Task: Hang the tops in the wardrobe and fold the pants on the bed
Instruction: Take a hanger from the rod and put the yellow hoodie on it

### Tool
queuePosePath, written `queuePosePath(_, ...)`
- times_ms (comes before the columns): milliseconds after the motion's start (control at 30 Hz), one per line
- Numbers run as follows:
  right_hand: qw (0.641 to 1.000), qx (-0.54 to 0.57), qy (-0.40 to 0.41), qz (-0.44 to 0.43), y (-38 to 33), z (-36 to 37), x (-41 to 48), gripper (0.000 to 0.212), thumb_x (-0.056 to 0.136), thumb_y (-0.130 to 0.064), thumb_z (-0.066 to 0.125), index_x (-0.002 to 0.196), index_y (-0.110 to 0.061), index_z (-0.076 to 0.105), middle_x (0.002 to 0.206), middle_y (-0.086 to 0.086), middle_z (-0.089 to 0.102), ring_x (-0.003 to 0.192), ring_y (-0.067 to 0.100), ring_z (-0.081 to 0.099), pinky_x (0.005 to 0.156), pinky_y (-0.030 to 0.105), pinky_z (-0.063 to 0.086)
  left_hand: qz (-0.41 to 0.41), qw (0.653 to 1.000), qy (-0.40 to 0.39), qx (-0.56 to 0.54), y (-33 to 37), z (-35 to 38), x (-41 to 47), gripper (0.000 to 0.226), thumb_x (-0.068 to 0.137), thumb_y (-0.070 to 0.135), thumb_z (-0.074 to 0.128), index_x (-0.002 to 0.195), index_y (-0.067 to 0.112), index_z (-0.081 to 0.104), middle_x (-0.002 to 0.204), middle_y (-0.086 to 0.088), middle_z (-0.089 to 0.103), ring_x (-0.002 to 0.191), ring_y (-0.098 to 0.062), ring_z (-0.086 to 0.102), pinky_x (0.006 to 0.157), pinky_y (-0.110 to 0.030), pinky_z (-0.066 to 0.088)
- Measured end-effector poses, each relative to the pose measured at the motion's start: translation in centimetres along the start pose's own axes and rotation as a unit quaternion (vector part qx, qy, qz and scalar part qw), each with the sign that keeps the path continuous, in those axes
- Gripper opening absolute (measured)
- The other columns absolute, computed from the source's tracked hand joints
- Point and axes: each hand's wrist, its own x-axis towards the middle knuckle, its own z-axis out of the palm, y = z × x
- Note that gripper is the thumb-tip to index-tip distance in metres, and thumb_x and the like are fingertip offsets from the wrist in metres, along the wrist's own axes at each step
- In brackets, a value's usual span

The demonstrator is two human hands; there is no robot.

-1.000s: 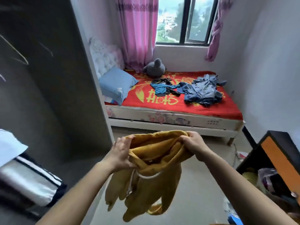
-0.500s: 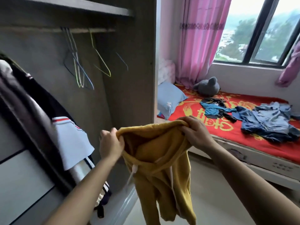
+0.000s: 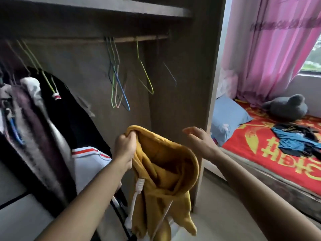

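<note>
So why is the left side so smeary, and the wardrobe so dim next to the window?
In the head view, the hanging clothes at left are streaked by motion blur, while the yellow hoodie looks fairly sharp; daylight from the window lights the pink curtain and bed, leaving the wardrobe shadowed; the wide lens tilts its shelf.

Daylight from window (image 3: 312, 61) at right; wardrobe (image 3: 86, 70) interior dim; motion blur left edge; wide-angle bending.

Large yellow characters (image 3: 284, 153) on red bedspread (image 3: 246, 150), upside down, not readable.
</note>
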Motion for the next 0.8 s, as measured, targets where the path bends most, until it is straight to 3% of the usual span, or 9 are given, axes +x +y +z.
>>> queuePosePath(67, 0.999, 0.049, 0.011, -0.012, -0.4, 0.3, 5.0, 0.029, 0.099, -0.04, 0.047, 0.125, -0.03, 0.055, 0.13, -0.003, 0.052, 0.111, 0.013, 0.054, 0.084, 0.026, 0.051, -0.011, 0.999, 0.028, -0.014, 0.8, 1.1, 2.5, 0.026, 0.086, 0.028, 0.056, 0.068, 0.01, 0.056, 0.066, -0.004, 0.054, 0.067, -0.023, 0.053, 0.062, -0.036, 0.045)
queuePosePath(167, 0.995, 0.088, 0.032, -0.022, -1.8, 0.4, 12.8, 0.038, 0.092, -0.039, 0.053, 0.128, -0.027, 0.056, 0.122, 0.0, 0.058, 0.11, 0.015, 0.058, 0.096, 0.043, 0.052, -0.041, 0.997, 0.05, -0.029, 1.3, 2.3, 6.5, 0.021, 0.067, 0.032, 0.059, 0.069, 0.011, 0.059, 0.068, -0.006, 0.057, 0.069, -0.023, 0.056, 0.064, -0.035, 0.045)
queuePosePath(267, 0.991, 0.102, 0.085, -0.028, -3.6, 0.2, 20.3, 0.053, 0.089, -0.037, 0.057, 0.139, -0.021, 0.046, 0.128, 0.003, 0.049, 0.121, 0.023, 0.051, 0.107, 0.041, 0.042, -0.039, 0.996, 0.075, -0.032, 1.9, 3.3, 9.5, 0.015, 0.08, 0.022, 0.063, 0.07, 0.012, 0.059, 0.07, -0.006, 0.059, 0.071, -0.023, 0.057, 0.066, -0.034, 0.044)
queuePosePath(433, 0.985, -0.041, 0.164, -0.022, -5.5, -0.4, 30.5, 0.082, 0.093, -0.04, 0.057, 0.155, -0.008, 0.013, 0.157, 0.021, 0.022, 0.146, 0.036, 0.016, 0.12, 0.047, 0.014, -0.023, 0.994, 0.11, -0.008, 1.7, 4.0, 12.6, 0.01, 0.084, 0.012, 0.068, 0.076, 0.011, 0.061, 0.074, -0.011, 0.06, 0.072, -0.023, 0.056, 0.065, -0.033, 0.044)
queuePosePath(500, 0.987, -0.074, 0.143, 0.006, -5.8, -0.7, 33.7, 0.085, 0.094, -0.042, 0.055, 0.156, -0.007, 0.008, 0.156, 0.02, 0.027, 0.146, 0.036, 0.022, 0.119, 0.048, 0.016, -0.017, 0.994, 0.108, 0.018, 1.6, 3.9, 13.2, 0.008, 0.082, 0.013, 0.07, 0.085, 0.007, 0.064, 0.078, -0.012, 0.064, 0.074, -0.025, 0.06, 0.066, -0.034, 0.047)
queuePosePath(533, 0.988, -0.072, 0.135, 0.02, -6.0, -0.9, 35.0, 0.081, 0.096, -0.042, 0.054, 0.155, -0.006, 0.012, 0.152, 0.019, 0.035, 0.142, 0.036, 0.031, 0.115, 0.047, 0.023, -0.014, 0.994, 0.106, 0.034, 1.5, 3.9, 13.5, 0.011, 0.082, 0.014, 0.07, 0.088, 0.007, 0.065, 0.08, -0.012, 0.066, 0.075, -0.026, 0.061, 0.067, -0.035, 0.048)
queuePosePath(633, 0.991, -0.028, 0.132, -0.009, -6.4, -1.2, 37.5, 0.043, 0.102, -0.033, 0.044, 0.134, -0.005, 0.05, 0.13, 0.021, 0.059, 0.122, 0.039, 0.054, 0.096, 0.039, 0.044, -0.007, 0.994, 0.095, 0.06, 1.3, 3.7, 14.1, 0.012, 0.082, 0.016, 0.07, 0.091, 0.01, 0.065, 0.081, -0.011, 0.067, 0.075, -0.026, 0.064, 0.064, -0.035, 0.05)
queuePosePath(700, 0.988, 0.01, 0.15, -0.032, -6.7, -1.1, 38.0, 0.035, 0.103, -0.03, 0.04, 0.122, -0.011, 0.063, 0.122, 0.018, 0.065, 0.116, 0.037, 0.058, 0.091, 0.037, 0.045, -0.006, 0.994, 0.088, 0.058, 1.2, 3.7, 14.5, 0.009, 0.082, 0.015, 0.07, 0.089, 0.01, 0.065, 0.08, -0.012, 0.068, 0.075, -0.027, 0.064, 0.064, -0.036, 0.05)
queuePosePath(800, 0.982, 0.057, 0.176, -0.042, -7.2, -1.3, 37.2, 0.033, 0.102, -0.03, 0.041, 0.118, -0.019, 0.067, 0.12, 0.011, 0.068, 0.115, 0.033, 0.059, 0.093, 0.034, 0.045, -0.014, 0.996, 0.071, 0.054, 0.6, 4.0, 14.5, 0.01, 0.085, 0.017, 0.068, 0.087, 0.008, 0.065, 0.081, -0.014, 0.068, 0.077, -0.03, 0.065, 0.067, -0.04, 0.053)
